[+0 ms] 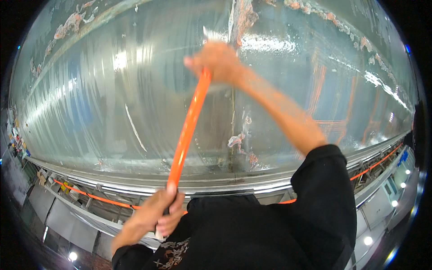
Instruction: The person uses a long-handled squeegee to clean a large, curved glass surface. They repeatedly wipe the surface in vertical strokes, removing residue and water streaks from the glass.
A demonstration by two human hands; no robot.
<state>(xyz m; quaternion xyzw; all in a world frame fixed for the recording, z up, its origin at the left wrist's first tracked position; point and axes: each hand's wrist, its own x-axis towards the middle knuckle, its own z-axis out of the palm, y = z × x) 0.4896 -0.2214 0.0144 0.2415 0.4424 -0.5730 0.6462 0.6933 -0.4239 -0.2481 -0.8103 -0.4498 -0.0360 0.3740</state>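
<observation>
A long orange pole slants up and away from my body, over a broad, shiny grey-green surface. Near my waist, my left hand is closed round its lower end, where a dark part and a pale tip show beside the fingers. My right hand reaches forward and is wrapped round the far end, smeared by motion. Whatever head the pole has is hidden by that hand, so its exact kind cannot be told. A small pale point shows just past the knuckles.
Streaks and pinkish-white crusts mark the surface, with a scrap of residue near its middle seam. A metal rail borders the near edge, and an orange strip runs below it. Assorted items lie at far left.
</observation>
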